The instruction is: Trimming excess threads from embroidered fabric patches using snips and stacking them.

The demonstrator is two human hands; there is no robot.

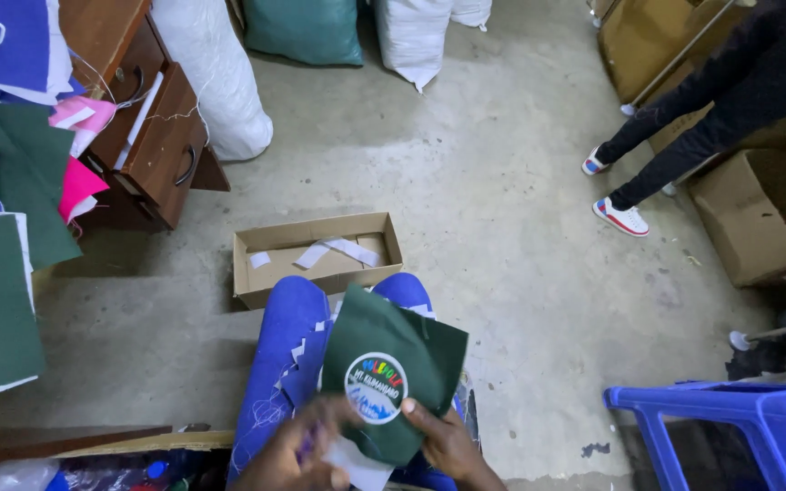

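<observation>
Both hands are low over the lap, and between them sits a green cloth (pixel 393 364) with a round, many-coloured patch (pixel 376 387) on its front. The right hand (pixel 448 444) grips the cloth's lower edge, thumb pressed just beside the patch. The left hand (pixel 297 455) is blurred; it pinches a white paper strip (pixel 357 464) under the cloth. Blue trousers (pixel 279 355) below carry white scraps. Ahead on the floor, an open box (pixel 317 257) holds more white strips. Off to the right stands another person, dark legs (pixel 702 118) showing.
</observation>
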